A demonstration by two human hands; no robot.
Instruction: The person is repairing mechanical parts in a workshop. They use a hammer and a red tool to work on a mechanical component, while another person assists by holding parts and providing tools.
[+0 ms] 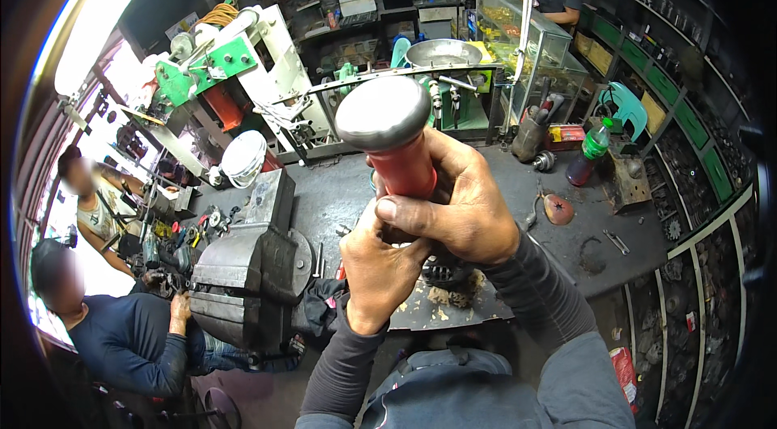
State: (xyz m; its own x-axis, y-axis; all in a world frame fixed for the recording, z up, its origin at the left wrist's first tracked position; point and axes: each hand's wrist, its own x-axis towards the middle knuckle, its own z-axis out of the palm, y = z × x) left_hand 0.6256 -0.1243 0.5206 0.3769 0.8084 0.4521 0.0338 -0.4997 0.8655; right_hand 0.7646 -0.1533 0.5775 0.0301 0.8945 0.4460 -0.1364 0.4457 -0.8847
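step: both hands clamp a red-handled tool (398,146) upright over a dark metal part (443,271); looks like pressing or driving it down.
right hand (461,206): grip wrapped tight round the red shaft, thumb across the front.
left hand (379,263): grip closed lower down, under the right.
tool position: rounded metal cap stands above both grips; working end hidden by the hands.
next move: likely needs a steady vertical push, part kept put on the surface (340,194).
nearby: bench vise (251,267) to the left.

Long dark-grey sleeves (534,283), bare hands
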